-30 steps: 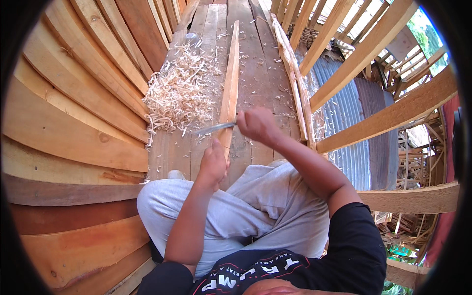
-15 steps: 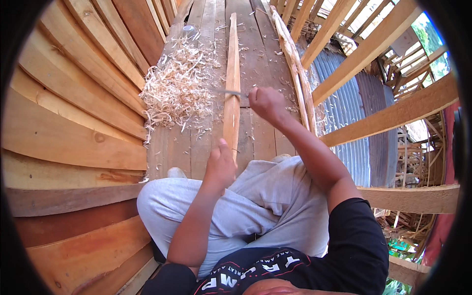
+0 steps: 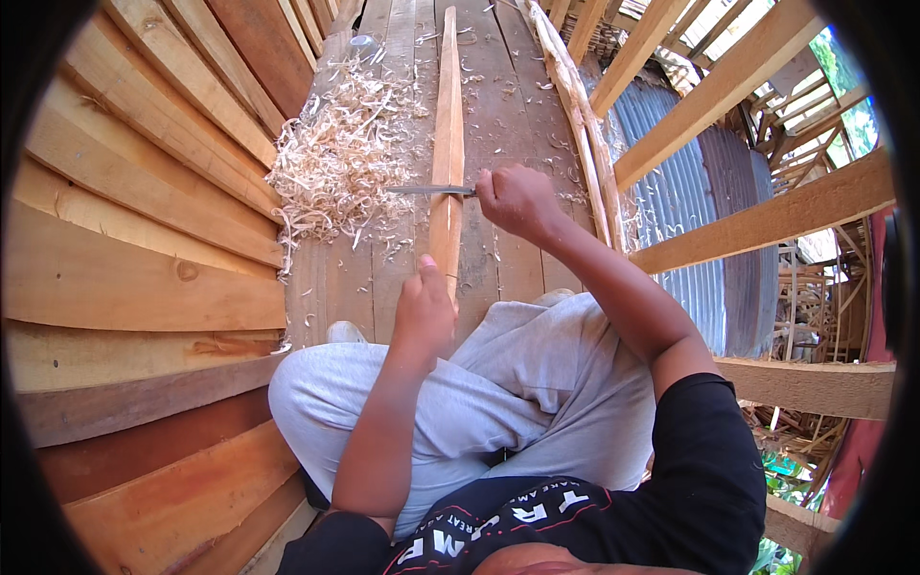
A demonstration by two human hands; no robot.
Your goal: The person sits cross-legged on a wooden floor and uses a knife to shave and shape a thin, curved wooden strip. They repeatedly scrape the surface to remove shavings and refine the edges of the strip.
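A long, tapered strip of pale wood (image 3: 448, 125) points away from me over the plank floor. Its near end is gripped by my left hand (image 3: 425, 305), thumb laid along the top. My right hand (image 3: 520, 202) is closed round the handle of a knife (image 3: 429, 190), and the handle is mostly hidden in the fist. The blade lies crosswise over the strip, about midway along, with its tip to the left. Blade and wood appear to touch.
Curled wood shavings (image 3: 340, 158) are heaped left of the strip, with a small clear cup (image 3: 363, 46) beyond. Boards (image 3: 125, 278) line the left side. A rough pole (image 3: 580, 125) runs along the right edge, beside slats (image 3: 719, 101) and corrugated metal sheets (image 3: 671, 163).
The blade, blurred before, now shows sharply and lies level across the strip. The view has shifted slightly, and both hands keep their holds.
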